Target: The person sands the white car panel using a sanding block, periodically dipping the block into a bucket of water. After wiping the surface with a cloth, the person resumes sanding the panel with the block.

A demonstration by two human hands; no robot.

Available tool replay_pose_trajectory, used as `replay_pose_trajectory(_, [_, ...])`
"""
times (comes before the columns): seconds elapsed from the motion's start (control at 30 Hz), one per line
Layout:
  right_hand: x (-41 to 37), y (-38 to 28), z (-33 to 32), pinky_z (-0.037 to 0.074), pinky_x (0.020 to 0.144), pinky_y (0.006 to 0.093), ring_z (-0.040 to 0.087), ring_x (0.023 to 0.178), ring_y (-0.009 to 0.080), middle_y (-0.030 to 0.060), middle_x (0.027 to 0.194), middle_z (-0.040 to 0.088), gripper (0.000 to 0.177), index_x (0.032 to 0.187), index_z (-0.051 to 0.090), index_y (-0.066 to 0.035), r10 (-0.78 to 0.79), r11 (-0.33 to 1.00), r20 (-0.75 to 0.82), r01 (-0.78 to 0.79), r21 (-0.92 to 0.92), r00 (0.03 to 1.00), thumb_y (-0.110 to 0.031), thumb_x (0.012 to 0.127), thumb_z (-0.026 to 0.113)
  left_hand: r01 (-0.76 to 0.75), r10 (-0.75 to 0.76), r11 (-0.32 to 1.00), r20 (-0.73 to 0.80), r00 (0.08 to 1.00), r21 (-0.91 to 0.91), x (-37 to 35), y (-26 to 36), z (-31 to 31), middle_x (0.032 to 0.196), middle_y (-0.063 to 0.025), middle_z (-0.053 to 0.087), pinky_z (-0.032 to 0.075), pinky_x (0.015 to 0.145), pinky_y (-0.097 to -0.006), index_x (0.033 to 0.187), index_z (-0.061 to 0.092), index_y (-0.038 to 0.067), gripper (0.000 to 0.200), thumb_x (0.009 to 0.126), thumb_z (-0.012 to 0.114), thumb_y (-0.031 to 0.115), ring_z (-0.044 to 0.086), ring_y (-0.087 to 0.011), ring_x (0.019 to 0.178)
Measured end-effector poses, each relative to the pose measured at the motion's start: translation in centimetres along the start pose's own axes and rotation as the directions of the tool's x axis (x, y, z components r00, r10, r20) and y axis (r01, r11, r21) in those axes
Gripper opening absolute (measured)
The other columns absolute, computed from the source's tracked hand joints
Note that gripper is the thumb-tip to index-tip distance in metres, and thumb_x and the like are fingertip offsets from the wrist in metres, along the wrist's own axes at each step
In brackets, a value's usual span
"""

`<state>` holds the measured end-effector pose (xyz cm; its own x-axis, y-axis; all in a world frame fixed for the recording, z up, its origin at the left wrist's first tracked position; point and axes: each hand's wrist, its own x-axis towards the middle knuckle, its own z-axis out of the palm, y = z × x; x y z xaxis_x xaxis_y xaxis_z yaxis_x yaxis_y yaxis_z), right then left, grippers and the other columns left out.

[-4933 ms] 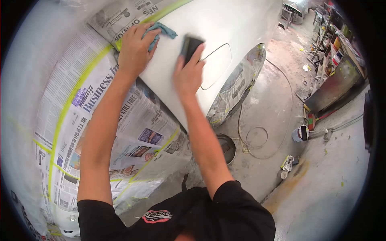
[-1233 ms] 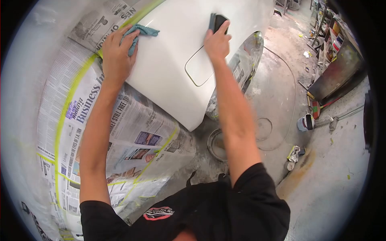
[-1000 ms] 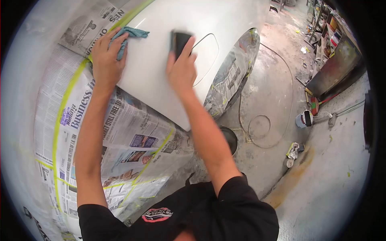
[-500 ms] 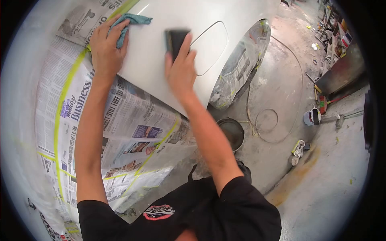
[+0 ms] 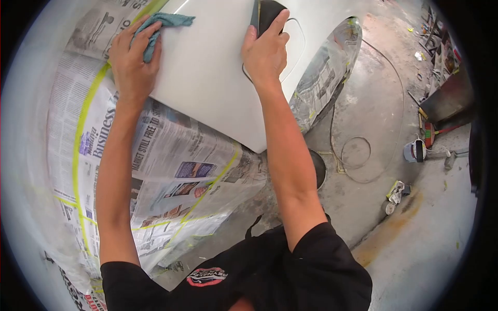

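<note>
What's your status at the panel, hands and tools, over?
Left hand presses cloth on panel. Right hand grips block near fuel flap. Newspaper masks panel's edge; nothing blocks either hand.

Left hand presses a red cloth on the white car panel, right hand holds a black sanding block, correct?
No: the head view shows a teal cloth, not red, under the left hand on the white car panel; the right hand holds the black sanding block.

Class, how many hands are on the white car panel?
2: left hand, holding a blue cloth, by the taped newspaper; right hand, holding a dark block, at the fuel-flap outline.
</note>
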<state>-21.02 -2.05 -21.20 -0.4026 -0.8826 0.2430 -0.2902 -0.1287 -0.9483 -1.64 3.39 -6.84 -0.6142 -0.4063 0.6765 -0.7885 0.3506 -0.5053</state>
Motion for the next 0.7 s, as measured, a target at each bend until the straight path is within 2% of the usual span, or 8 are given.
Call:
replay_pose_trajectory(0.2, [-12.4, 0.8, 3.0, 0.058, 0.074, 0.049, 0.065, 0.088, 0.0444, 0.0279, 0.11, 0.054, 0.092, 0.166, 0.015, -0.003, -0.208, 0.972, -0.079, 0.215, 0.096, 0.975, -0.022, 0.095, 0.07, 0.049, -0.053, 0.997, 0.068, 0.996, 0.056, 0.4, 1.4, -1.2, 0.132, -0.0077, 0.071, 0.045, 0.104, -0.0406, 0.118, 0.077, 0.013, 0.031, 0.088, 0.075, 0.006, 0.064, -0.0284, 0.118])
replay_pose_trajectory(0.23, [-12.2, 1.0, 3.3, 0.059, 0.073, 0.0486, 0.065, 0.087, 0.0442, 0.0275, 0.111, 0.054, 0.093, 0.166, 0.015, -0.004, -0.254, 0.961, -0.105, 0.264, 0.085, 0.961, -0.021, 0.094, 0.071, 0.043, -0.047, 0.997, 0.07, 0.996, 0.059, 0.5, 1.3, -1.1, 0.132, -0.008, 0.071, 0.045, 0.104, -0.0407, 0.118, 0.077, 0.013, 0.031, 0.088, 0.075, 0.005, 0.064, -0.0283, 0.119])
replay_pose_trajectory(0.27, [-9.3, 0.9, 2.6, 0.058, 0.074, 0.0506, 0.066, 0.088, 0.0442, 0.0275, 0.11, 0.054, 0.093, 0.166, 0.015, -0.006, -0.158, 0.982, -0.012, 0.159, 0.099, 0.987, -0.022, 0.094, 0.071, 0.032, -0.036, 0.998, 0.061, 0.998, 0.055, 0.5, 1.1, -1.0, 0.133, -0.0067, 0.07, 0.045, 0.103, -0.0405, 0.118, 0.076, 0.013, 0.033, 0.087, 0.076, 0.006, 0.064, -0.0275, 0.119])
replay_pose_trajectory(0.4, [3.8, 0.4, -0.4, 0.056, 0.071, 0.0511, 0.067, 0.086, 0.0441, 0.0288, 0.109, 0.057, 0.085, 0.16, 0.019, -0.001, -0.016, 1.0, -0.044, 0.015, -0.01, 0.999, -0.023, 0.095, 0.069, 0.016, -0.018, 0.999, 0.049, 0.999, 0.034, 0.5, 0.6, -0.4, 0.134, -0.0047, 0.069, 0.045, 0.102, -0.0399, 0.118, 0.076, 0.014, 0.037, 0.083, 0.078, 0.006, 0.063, -0.026, 0.119])
replay_pose_trajectory(0.47, [2.3, -0.5, 0.4, 0.057, 0.07, 0.0502, 0.068, 0.088, 0.0442, 0.03, 0.11, 0.057, 0.089, 0.162, 0.017, 0.0, 0.006, 1.0, -0.109, -0.005, 0.008, 0.994, -0.023, 0.095, 0.07, 0.035, -0.039, 0.998, 0.081, 0.996, 0.046, 0.2, 1.0, -1.1, 0.134, -0.0072, 0.069, 0.045, 0.103, -0.0397, 0.118, 0.076, 0.012, 0.035, 0.084, 0.077, 0.005, 0.063, -0.027, 0.119])
replay_pose_trajectory(0.53, [-4.2, -1.2, 2.0, 0.058, 0.07, 0.0497, 0.067, 0.09, 0.0441, 0.0301, 0.11, 0.056, 0.094, 0.164, 0.015, -0.002, -0.042, 0.997, -0.098, 0.049, 0.067, 0.994, -0.023, 0.093, 0.072, 0.046, -0.053, 0.997, 0.104, 0.993, 0.069, 0.7, 1.5, -1.1, 0.134, -0.0118, 0.069, 0.045, 0.105, -0.0397, 0.118, 0.076, 0.008, 0.031, 0.088, 0.074, 0.003, 0.064, -0.0289, 0.12])
replay_pose_trajectory(0.6, [-10.6, 0.1, 3.4, 0.059, 0.069, 0.0484, 0.067, 0.092, 0.043, 0.029, 0.109, 0.055, 0.098, 0.166, 0.013, -0.005, -0.192, 0.977, -0.111, 0.201, 0.073, 0.975, -0.023, 0.091, 0.074, 0.053, -0.06, 0.997, 0.113, 0.992, 0.062, 0.6, 1.7, -1.4, 0.133, -0.0125, 0.07, 0.045, 0.105, -0.0396, 0.118, 0.076, 0.008, 0.031, 0.088, 0.075, 0.002, 0.064, -0.0291, 0.12])
replay_pose_trajectory(0.7, [-5.8, 1.0, 1.6, 0.059, 0.067, 0.0475, 0.067, 0.093, 0.0427, 0.0274, 0.108, 0.055, 0.099, 0.166, 0.016, -0.006, -0.16, 0.987, -0.003, 0.16, -0.02, 0.987, -0.023, 0.089, 0.076, 0.056, -0.061, 0.997, 0.103, 0.993, 0.056, 0.8, 1.6, -1.1, 0.133, -0.0129, 0.07, 0.044, 0.106, -0.0394, 0.119, 0.076, 0.007, 0.032, 0.088, 0.074, 0.001, 0.064, -0.0295, 0.12])
